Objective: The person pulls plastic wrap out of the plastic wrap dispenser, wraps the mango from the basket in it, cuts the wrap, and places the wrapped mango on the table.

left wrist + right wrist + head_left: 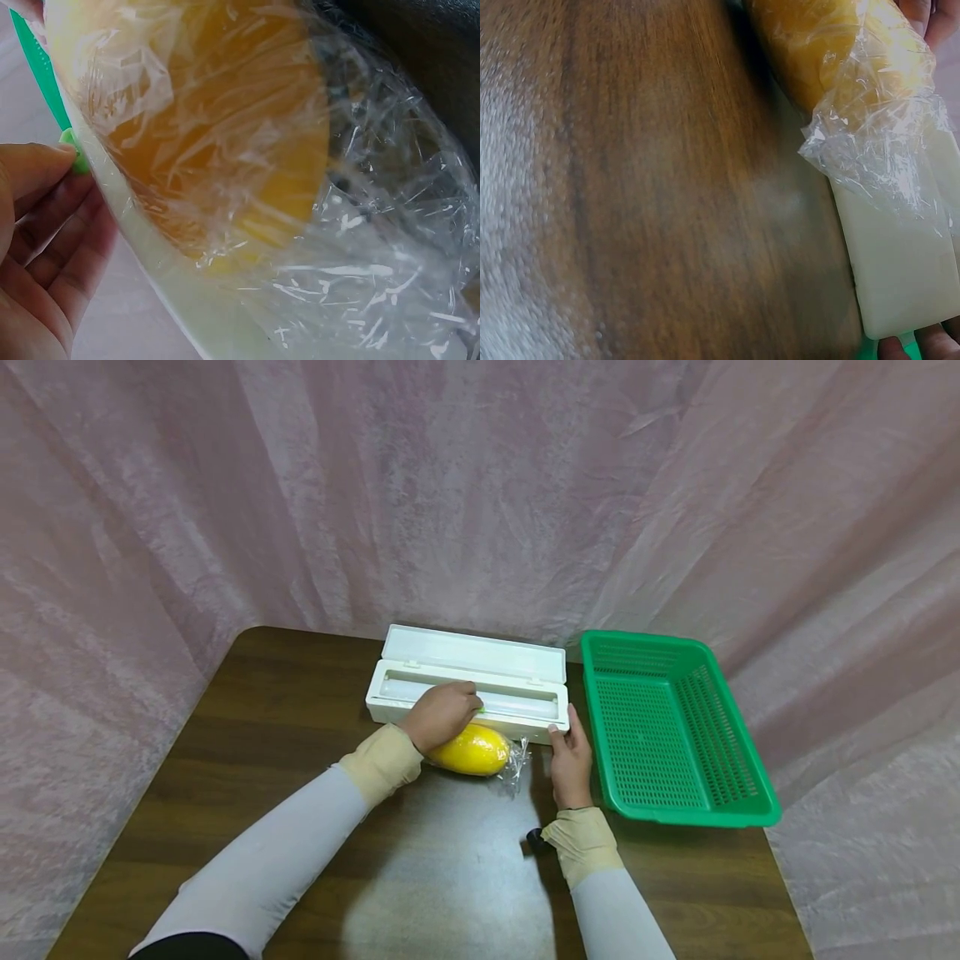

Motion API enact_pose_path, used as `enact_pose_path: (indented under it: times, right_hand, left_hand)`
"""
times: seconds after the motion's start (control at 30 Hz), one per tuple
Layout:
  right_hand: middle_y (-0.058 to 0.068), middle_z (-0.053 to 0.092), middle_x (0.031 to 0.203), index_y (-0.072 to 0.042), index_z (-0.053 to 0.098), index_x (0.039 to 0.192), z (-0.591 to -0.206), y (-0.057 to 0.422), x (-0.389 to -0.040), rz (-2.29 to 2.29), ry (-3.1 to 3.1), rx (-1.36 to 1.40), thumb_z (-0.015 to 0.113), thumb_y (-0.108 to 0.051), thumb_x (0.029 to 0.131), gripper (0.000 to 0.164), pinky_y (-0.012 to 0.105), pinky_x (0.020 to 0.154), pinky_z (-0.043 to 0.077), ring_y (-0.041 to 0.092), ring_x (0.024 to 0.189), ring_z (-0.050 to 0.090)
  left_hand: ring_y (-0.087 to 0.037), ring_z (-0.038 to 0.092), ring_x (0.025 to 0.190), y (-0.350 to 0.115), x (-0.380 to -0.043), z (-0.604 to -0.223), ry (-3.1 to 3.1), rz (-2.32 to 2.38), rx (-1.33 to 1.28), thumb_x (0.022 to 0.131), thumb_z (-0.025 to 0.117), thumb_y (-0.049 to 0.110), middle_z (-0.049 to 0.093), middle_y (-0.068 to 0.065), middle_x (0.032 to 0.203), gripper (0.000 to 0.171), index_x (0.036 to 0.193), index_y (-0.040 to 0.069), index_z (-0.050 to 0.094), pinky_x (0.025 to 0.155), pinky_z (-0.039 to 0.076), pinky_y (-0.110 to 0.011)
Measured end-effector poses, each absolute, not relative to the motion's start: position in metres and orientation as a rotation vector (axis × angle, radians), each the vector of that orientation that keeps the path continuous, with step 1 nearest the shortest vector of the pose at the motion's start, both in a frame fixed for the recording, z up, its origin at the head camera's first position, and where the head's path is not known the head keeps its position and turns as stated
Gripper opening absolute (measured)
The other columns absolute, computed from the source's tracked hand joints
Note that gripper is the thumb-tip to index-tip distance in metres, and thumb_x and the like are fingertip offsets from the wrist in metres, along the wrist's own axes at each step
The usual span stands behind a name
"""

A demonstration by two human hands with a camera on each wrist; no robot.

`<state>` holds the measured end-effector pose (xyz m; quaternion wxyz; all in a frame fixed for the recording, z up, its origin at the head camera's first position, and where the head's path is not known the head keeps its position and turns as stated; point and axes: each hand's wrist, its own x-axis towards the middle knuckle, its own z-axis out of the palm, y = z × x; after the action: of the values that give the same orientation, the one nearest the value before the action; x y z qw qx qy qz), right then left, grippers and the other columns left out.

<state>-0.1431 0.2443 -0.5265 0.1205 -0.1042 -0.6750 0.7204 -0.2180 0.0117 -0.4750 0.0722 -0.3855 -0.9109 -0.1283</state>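
Observation:
A white cling film dispenser (pixel 480 657) stands on the table with its lid up and a roll inside. Between thumb and fingers, my left hand (pixel 441 714) pinches a small green slide cutter (pixel 78 153) at the dispenser's front edge. My right hand (pixel 572 767) grips the dispenser's right end, thumb on top. Against the front of the box lies a smooth yellow oval fruit (pixel 474 751), partly behind my left hand and wrist. Clear cling film (pixel 881 142) covers the fruit and bunches up at its right end.
To the right of my right hand is a green plastic basket (pixel 678 817) with slotted walls. The brown wooden table (pixel 277 702) reaches a pink curtain (pixel 480 502) at the back. A small black object (pixel 536 840) shows beside my right wrist.

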Motion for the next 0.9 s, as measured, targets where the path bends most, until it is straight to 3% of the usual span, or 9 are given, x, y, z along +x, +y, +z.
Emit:
enact_pose_path:
  times: [0.4,0.9]
  right_hand:
    - [0.011,0.030,0.165,-0.007,0.026,0.160,-0.544,0.246,-0.149,2.094,-1.948,-0.305,0.051,-0.009,0.105,0.061,0.041,0.121,0.033,0.026,0.150,0.034]
    - [0.010,0.029,0.166,-0.007,0.026,0.160,-0.545,0.246,-0.149,2.072,-1.967,-0.314,0.051,-0.009,0.105,0.061,0.044,0.122,0.031,0.024,0.152,0.032]
  left_hand:
    - [-0.014,0.048,0.067,0.007,-0.219,-0.477,-2.698,-0.405,-1.181,0.100,0.059,0.010,0.056,-0.001,0.079,0.021,0.084,0.013,0.073,0.065,0.050,-0.032]
    - [-0.015,0.048,0.068,-0.001,-0.220,-0.476,-2.715,-0.399,-1.184,0.099,0.060,0.009,0.056,-0.001,0.080,0.019,0.086,0.012,0.073,0.066,0.049,-0.032]
